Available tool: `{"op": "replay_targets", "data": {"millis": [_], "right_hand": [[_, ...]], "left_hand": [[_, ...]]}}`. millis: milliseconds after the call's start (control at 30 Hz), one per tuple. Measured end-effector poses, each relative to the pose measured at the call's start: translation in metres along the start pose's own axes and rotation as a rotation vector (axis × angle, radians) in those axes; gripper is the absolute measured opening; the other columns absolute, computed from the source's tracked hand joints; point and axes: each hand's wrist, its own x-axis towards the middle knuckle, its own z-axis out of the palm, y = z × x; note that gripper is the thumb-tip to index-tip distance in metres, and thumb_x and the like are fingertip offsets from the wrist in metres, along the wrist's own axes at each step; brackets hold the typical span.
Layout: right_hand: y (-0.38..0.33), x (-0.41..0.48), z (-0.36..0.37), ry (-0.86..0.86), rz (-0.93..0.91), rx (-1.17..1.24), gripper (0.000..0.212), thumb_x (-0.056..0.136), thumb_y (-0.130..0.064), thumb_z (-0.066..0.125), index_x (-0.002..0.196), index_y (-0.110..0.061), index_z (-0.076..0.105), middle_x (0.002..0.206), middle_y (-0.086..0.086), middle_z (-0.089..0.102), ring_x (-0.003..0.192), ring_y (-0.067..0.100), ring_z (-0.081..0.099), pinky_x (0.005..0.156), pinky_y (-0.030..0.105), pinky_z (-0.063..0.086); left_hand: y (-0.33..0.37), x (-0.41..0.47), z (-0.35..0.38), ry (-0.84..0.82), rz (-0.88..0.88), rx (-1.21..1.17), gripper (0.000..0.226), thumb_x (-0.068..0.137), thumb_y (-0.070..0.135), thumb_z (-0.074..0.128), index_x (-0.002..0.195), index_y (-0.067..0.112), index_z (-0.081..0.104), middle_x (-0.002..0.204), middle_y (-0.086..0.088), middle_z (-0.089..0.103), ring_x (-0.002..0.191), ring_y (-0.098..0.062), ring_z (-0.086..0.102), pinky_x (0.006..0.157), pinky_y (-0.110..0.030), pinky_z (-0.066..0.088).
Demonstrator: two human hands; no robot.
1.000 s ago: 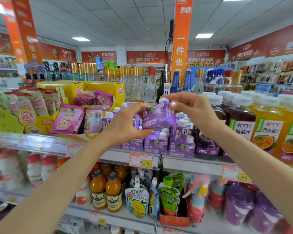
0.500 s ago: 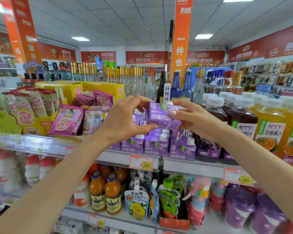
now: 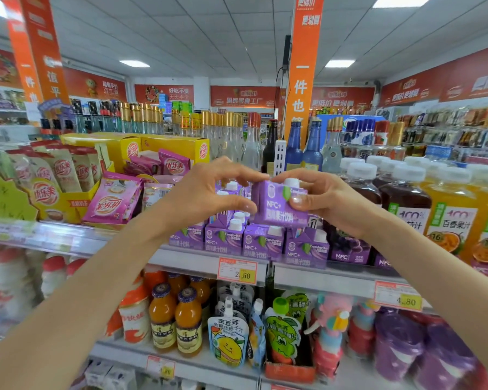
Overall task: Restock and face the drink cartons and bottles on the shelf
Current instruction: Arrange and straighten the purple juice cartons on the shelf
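Purple carton (image 3: pixel 276 205) upright, label forward, just above front row of matching cartons (image 3: pixel 261 243) on shelf (image 3: pixel 181 256). Right hand (image 3: pixel 330 198) pinches its right side, thumb on front. Left hand (image 3: pixel 206 192) apparently pinches left edge.

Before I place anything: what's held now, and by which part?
A small purple cardboard drink carton: left hand pinches its left edge; right hand takes its grip with thumb on the front, fingers on top.
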Motion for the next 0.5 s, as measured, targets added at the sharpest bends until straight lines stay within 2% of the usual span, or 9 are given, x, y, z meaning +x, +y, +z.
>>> {"op": "replay_targets", "data": {"millis": [100, 200, 267, 367, 433, 500], "right_hand": [[-0.001, 0.003, 0.002, -0.083, -0.022, -0.011, 0.061, 0.054, -0.034, 0.089, 0.108, -0.017, 0.068, 0.098, 0.004, 0.071, 0.085, 0.016, 0.067, 0.070, 0.023, 0.055], [-0.004, 0.005, 0.004, -0.065, -0.051, -0.143, 0.044, 0.057, -0.023, 0.089, 0.098, -0.027, 0.071, 0.093, -0.001, 0.070, 0.083, 0.014, 0.064, 0.068, 0.022, 0.054], [-0.009, 0.006, 0.004, -0.016, -0.068, -0.261, 0.036, 0.063, -0.009, 0.082, 0.092, -0.028, 0.071, 0.089, -0.007, 0.070, 0.080, 0.017, 0.060, 0.065, 0.022, 0.052], [-0.020, 0.009, 0.003, 0.091, -0.088, -0.427, 0.034, 0.062, -0.013, 0.083, 0.091, -0.024, 0.068, 0.089, -0.003, 0.069, 0.078, 0.022, 0.057, 0.069, 0.034, 0.046], [-0.028, 0.015, -0.001, 0.189, -0.088, -0.592, 0.034, 0.062, -0.017, 0.083, 0.090, -0.025, 0.066, 0.091, 0.000, 0.069, 0.071, 0.008, 0.059, 0.070, 0.031, 0.047], [-0.034, 0.025, -0.006, 0.281, -0.088, -0.810, 0.033, 0.066, -0.019, 0.084, 0.089, -0.030, 0.063, 0.095, -0.001, 0.068, 0.067, -0.006, 0.057, 0.068, 0.023, 0.045]], "left_hand": [[0.000, 0.000, 0.003, 0.035, 0.026, -0.070, 0.031, 0.061, 0.024, 0.082, 0.084, 0.037, 0.065, 0.092, 0.001, 0.067, 0.090, -0.005, 0.058, 0.082, -0.010, 0.041], [-0.002, 0.002, 0.005, 0.079, 0.042, -0.111, 0.018, 0.070, 0.020, 0.073, 0.075, 0.037, 0.066, 0.080, 0.009, 0.068, 0.085, -0.010, 0.061, 0.082, -0.019, 0.047], [-0.005, 0.003, 0.004, 0.154, 0.044, -0.097, 0.014, 0.079, 0.012, 0.070, 0.077, 0.025, 0.068, 0.078, 0.009, 0.069, 0.082, -0.010, 0.063, 0.081, -0.024, 0.049], [-0.015, 0.004, 0.003, 0.250, -0.010, 0.013, 0.007, 0.089, 0.013, 0.061, 0.092, 0.014, 0.067, 0.087, 0.005, 0.070, 0.087, -0.008, 0.064, 0.080, -0.021, 0.047], [-0.031, 0.003, 0.003, 0.258, -0.064, 0.212, 0.010, 0.090, 0.017, 0.061, 0.099, 0.015, 0.065, 0.092, 0.007, 0.065, 0.090, -0.011, 0.058, 0.082, -0.023, 0.043], [-0.050, 0.000, 0.005, 0.241, -0.112, 0.378, 0.017, 0.088, 0.021, 0.064, 0.105, 0.015, 0.063, 0.097, 0.009, 0.058, 0.097, -0.011, 0.050, 0.091, -0.031, 0.038]]}}
